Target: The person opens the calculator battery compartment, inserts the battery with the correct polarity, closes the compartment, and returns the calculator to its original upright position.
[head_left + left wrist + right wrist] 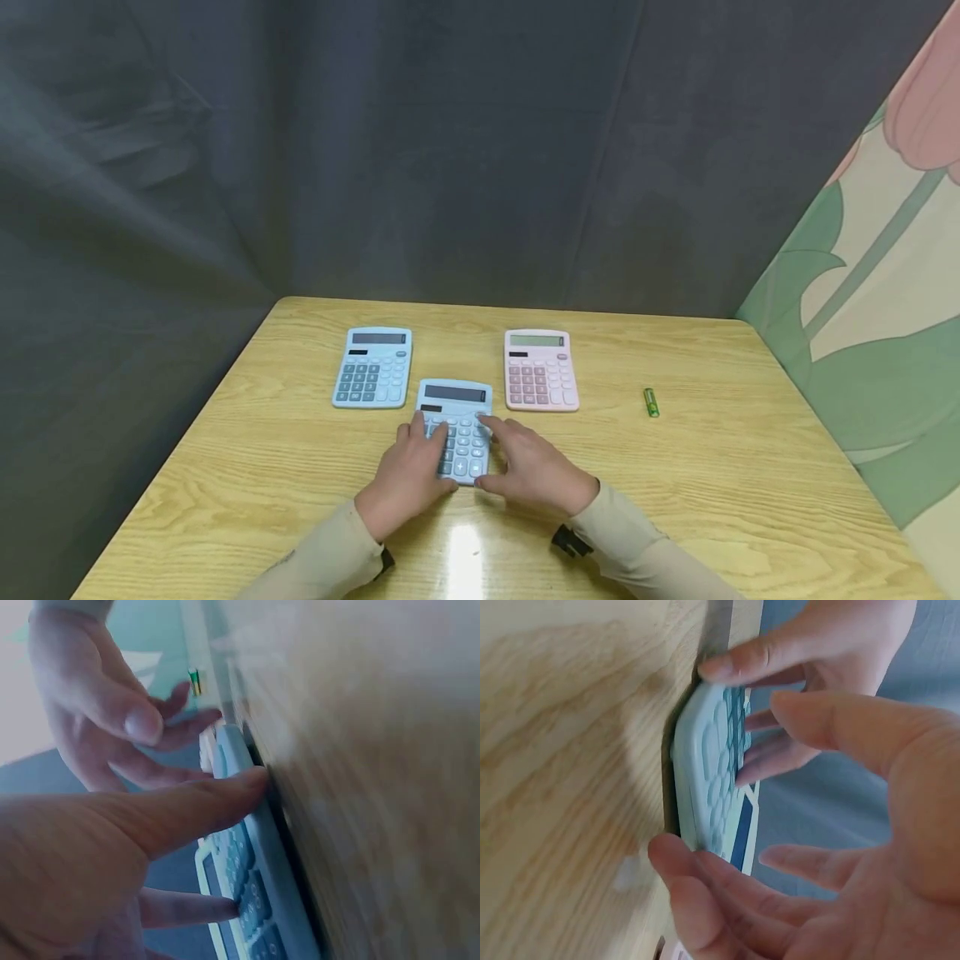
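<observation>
You have a light blue calculator (462, 450) flat on the desk (712, 467), about halfway between the desk's left and right edges. Your left hand (408, 467) is open on it: the fingers reach over the keys, and the thumb touches the side of the calculator closest to you. Your right hand (536, 467) is open too, with its fingers spread by the calculator's right side and its thumb near the close right corner. I cannot tell how firmly those fingers touch it. Closer to the desk's far edge, you have two more calculators: a blue one (372, 367) toward the far left corner and a pink one (541, 371) a bit right of the middle. All three screens show a 0. A small green battery (651, 402) lies apart from them, toward the desk's right edge.
</observation>
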`<act>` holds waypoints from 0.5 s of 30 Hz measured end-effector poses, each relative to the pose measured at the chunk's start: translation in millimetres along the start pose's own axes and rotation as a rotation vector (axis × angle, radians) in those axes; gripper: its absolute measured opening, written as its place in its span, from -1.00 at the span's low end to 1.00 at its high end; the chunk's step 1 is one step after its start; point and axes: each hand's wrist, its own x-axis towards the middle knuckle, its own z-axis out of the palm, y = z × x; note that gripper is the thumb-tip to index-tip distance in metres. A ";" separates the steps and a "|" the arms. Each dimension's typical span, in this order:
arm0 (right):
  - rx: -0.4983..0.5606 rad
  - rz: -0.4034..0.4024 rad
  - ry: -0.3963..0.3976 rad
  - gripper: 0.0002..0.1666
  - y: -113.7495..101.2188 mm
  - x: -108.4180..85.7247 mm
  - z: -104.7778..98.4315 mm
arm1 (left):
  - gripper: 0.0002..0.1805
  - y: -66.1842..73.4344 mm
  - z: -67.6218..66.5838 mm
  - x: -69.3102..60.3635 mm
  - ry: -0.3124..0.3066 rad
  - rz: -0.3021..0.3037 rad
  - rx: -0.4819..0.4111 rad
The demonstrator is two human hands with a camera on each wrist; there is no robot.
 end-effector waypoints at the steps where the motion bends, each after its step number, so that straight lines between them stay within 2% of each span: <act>1: 0.002 0.002 0.002 0.05 0.2 0.3 0.1 | -0.09 -1.8 -0.1 4.0 0.003 0.000 -0.001; 4: 0.002 0.011 -0.002 0.02 0.7 0.9 0.3 | -0.11 -7.9 -0.3 16.2 0.011 0.004 0.015; 10: 0.014 0.043 -0.024 -0.01 2.5 1.1 0.7 | -0.09 -19.8 0.4 40.8 0.017 -0.011 0.107; 15: 0.016 0.039 -0.025 -0.04 3.6 1.0 0.6 | -0.10 -26.8 0.0 59.0 0.017 -0.006 0.146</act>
